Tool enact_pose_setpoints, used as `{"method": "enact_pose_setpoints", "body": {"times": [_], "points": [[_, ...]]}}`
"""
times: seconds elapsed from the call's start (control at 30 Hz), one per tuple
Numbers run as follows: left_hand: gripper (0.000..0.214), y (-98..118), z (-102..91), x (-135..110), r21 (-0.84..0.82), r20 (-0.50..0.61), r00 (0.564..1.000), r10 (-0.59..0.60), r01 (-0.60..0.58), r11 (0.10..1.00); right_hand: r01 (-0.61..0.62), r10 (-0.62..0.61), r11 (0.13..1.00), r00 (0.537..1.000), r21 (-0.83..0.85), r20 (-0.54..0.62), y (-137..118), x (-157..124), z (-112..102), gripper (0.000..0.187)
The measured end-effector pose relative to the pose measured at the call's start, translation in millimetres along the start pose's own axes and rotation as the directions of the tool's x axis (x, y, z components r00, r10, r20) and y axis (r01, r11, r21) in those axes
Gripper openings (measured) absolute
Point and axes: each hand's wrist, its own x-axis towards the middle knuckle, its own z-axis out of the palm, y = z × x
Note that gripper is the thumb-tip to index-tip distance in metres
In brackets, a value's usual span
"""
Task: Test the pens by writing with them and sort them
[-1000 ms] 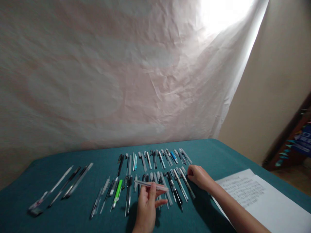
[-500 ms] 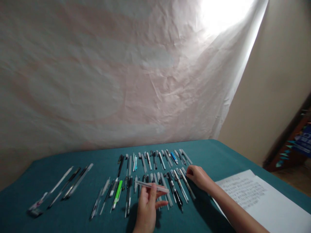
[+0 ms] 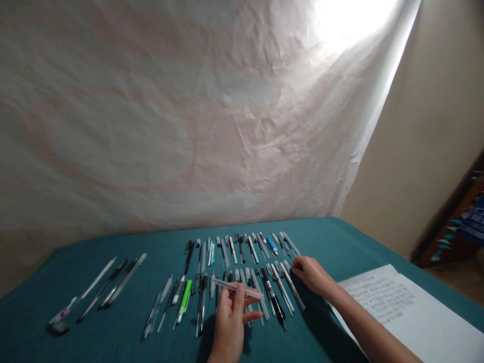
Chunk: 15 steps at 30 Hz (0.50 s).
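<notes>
Pale backdrop sheet point(image 3: 170, 126); green-covered bench point(image 3: 351, 242). Person's right hand point(image 3: 309, 274), curled beside the right end of the near pen row point(image 3: 280, 288), any hold hidden; left hand point(image 3: 229, 325), pinching a slim translucent pen point(image 3: 252, 293) crosswise over that row.

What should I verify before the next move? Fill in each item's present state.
1. Pale rod gripped by the left hand: ok, pinched and tilted slightly.
2. Right hand's hold: cannot tell; it is curled beside the pens' right end, hiding anything inside it.
3. Green pen clear of both hands: ok, lying to the left of the left hand.
4. Near row of pens fully visible: not ok, the left hand and rod cover part of it.
5. Written sheet unobstructed: not ok, the right forearm crosses in front of its edge.
</notes>
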Motion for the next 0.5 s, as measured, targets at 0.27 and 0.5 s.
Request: {"method": "enact_pose_setpoints", "body": {"times": [0.27,0.5], "points": [[0.028,-1.5,-0.3,1.1,0.019,-0.018,1.0,0.012,-0.011,1.0,0.006,-0.194,0.86,0.928,0.51,0.316,-66.7,-29.9,-11.4,0.038],[0.028,-0.5,-1.4,0.3,0.016,-0.026,1.0,0.009,-0.008,1.0,-0.093,-0.273,0.68,0.888,0.727,0.369,-93.4,-45.5,1.1,0.033]]}}
